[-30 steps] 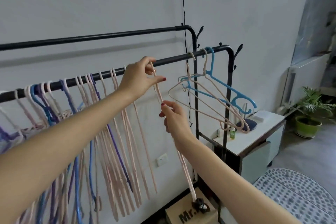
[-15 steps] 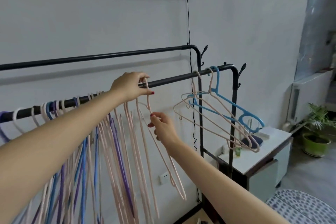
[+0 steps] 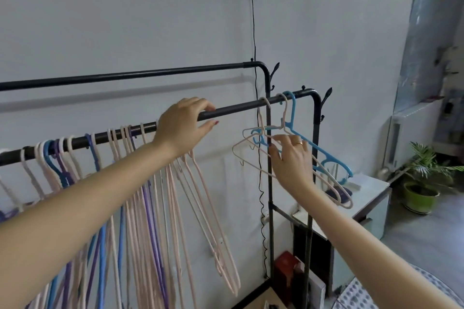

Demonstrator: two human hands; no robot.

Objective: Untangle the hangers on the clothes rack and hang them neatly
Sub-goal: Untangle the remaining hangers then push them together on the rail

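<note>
Three hangers hang apart from the rest at the right end of the front rail point(image 3: 233, 108): two pink hangers point(image 3: 253, 158) and one blue hanger point(image 3: 326, 155), and their frames cross one another, so we judge them to be the tangled group that is left. Our right hand point(image 3: 291, 158) is already at this group; its fingers are spread and only a little bent, and the fingertips touch the pink bar and the blue bar near the necks, but we do not see them closed around any bar. Our left hand point(image 3: 183, 128) lies over the rail further to the left, fingers bent loosely above the bar and thumb below it, and we cannot tell if it truly grips the rail or only rests there. Under this hand and to its left the tidy row of hangers point(image 3: 140, 195) hangs straight down, hook beside hook. The relation that matters is this: the three hangers lie to the right of the left hand along the rail, with a bare part of the rail between, and their long arms run slanted down toward the right, toward the white desk point(image 3: 371, 188). The right hand is clearly nearer, so we expect it to lift one hanger free and bring it leftward.
</note>
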